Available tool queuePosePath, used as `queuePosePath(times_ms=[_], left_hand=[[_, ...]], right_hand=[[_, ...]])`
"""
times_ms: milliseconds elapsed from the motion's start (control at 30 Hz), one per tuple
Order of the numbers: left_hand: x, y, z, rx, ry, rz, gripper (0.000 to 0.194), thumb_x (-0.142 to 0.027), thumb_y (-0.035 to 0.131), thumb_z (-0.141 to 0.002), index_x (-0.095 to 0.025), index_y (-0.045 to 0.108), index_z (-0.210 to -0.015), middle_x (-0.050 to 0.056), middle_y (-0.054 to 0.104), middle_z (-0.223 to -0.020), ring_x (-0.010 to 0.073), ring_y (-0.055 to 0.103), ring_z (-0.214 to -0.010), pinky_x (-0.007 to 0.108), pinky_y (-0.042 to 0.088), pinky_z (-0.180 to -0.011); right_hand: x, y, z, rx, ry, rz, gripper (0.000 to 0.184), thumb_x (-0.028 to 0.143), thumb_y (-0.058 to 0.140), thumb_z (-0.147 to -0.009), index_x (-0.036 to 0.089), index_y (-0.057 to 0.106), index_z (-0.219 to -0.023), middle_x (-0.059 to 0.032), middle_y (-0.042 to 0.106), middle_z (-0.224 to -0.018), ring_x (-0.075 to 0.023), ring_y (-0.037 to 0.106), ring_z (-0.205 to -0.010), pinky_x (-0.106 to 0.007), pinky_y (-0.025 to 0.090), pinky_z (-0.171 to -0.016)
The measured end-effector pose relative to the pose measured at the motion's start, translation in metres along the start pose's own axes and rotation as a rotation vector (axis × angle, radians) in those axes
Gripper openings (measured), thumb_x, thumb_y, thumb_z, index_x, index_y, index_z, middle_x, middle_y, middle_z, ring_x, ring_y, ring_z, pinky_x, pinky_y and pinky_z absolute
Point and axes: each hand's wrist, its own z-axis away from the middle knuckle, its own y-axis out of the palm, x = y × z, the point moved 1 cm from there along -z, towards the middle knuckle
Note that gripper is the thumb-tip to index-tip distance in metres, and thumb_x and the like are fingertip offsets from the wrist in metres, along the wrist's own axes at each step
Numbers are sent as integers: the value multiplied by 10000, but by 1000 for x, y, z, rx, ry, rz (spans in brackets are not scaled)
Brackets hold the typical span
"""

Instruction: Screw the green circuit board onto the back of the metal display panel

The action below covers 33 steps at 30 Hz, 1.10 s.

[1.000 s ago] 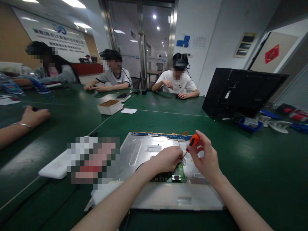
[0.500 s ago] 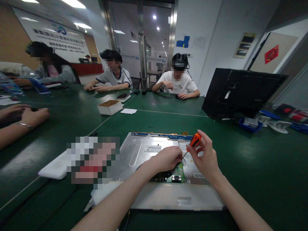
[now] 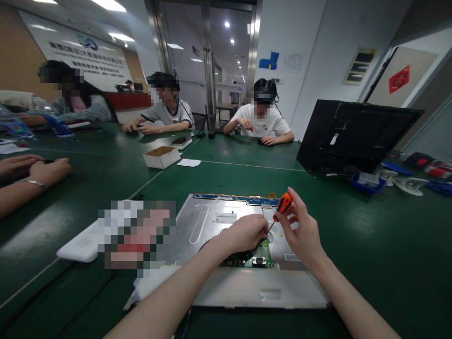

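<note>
Since one second ago, the orange-and-black screwdriver (image 3: 283, 205) has been turned slightly by the right fingers (image 3: 299, 201), and a co-worker's second hand (image 3: 19, 164) has been brought into view.

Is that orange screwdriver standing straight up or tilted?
Tilted: the screwdriver leans in the right hand, its shaft slanting down and left toward the green circuit board.

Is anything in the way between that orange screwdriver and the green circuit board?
Nothing visible blocks the orange screwdriver in the right hand. The left hand is close beside its tip, near the upper end of the green circuit board; whether the tip touches anything is unclear.
</note>
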Motion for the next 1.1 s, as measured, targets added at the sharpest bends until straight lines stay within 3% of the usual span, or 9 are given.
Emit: queuePosePath(times_ms=[233,400,667,900,1100], left_hand=[[-1,0,0,1,-4,5,44,-128,587,-868,-154,617,-847,49,650,-860,190,609,-774,268,444,-679],[-2,0,0,-1,-8,2,34,-134,585,-868,-155,612,-868,53,656,-891,198,615,-812,270,450,-695],[-5,-4,2,-8,10,15,62,-96,583,-854,-153,602,-870,55,652,-923,193,606,-846,266,455,-721],[-8,-6,4,-12,1,13,58,-100,567,-862,-147,600,-854,58,646,-876,199,602,-803,276,459,-690],[-6,-4,3,-7,6,26,92,-91,571,-865,-154,605,-922,64,662,-973,207,619,-898,285,472,-768]], right_hand=[[-4,2,2,-40,-27,3,582,308,586,-908,272,320,-1425,18,618,-762,-151,631,-613,-238,517,-470],[-1,1,1,5,-5,5,609,305,561,-917,262,284,-1458,4,628,-797,-144,626,-614,-247,535,-501],[-1,0,1,-30,-64,59,611,297,606,-895,296,323,-1437,52,583,-702,-102,532,-471,-203,477,-422],[0,2,1,28,-46,15,609,262,513,-942,284,242,-1487,21,628,-742,-114,568,-502,-209,495,-436],[-4,3,1,-20,-80,97,597,347,557,-928,280,278,-1452,29,609,-707,-119,548,-464,-224,484,-421]])
